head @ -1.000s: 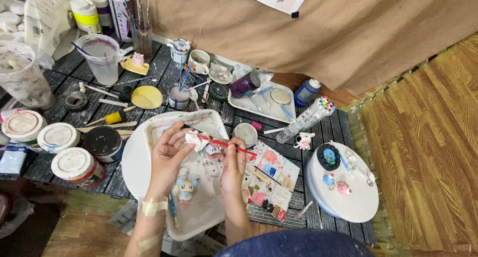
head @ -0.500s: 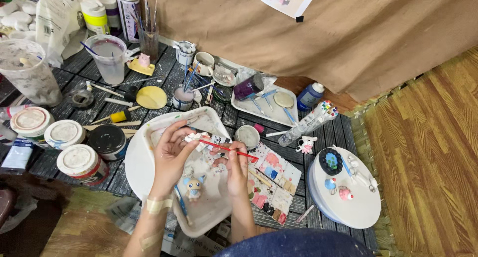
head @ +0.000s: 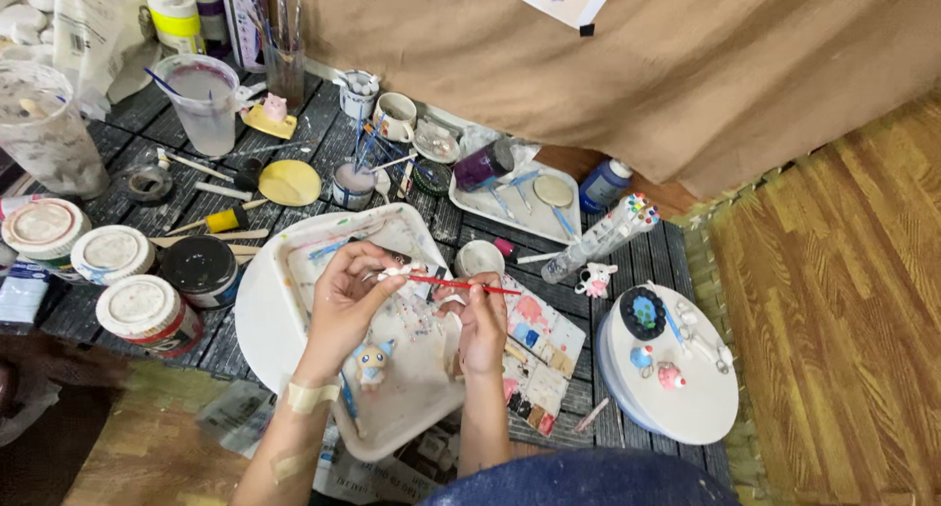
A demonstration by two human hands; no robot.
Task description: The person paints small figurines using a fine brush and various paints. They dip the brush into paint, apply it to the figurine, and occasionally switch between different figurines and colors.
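The left hand [head: 345,295] pinches a small white figure [head: 400,270] between its fingertips, holding it above the white tray [head: 304,261]. The right hand [head: 483,320] grips a red-handled paintbrush [head: 459,284], whose tip meets the figure. Below them, a small blue-and-cream figurine [head: 371,363] stands on the paint-smeared tray. Left of the tray sit three lidded paint jars [head: 147,310]; to its right lies a stained palette sheet [head: 534,329], and further right a round white board [head: 686,408] carries painted miniatures.
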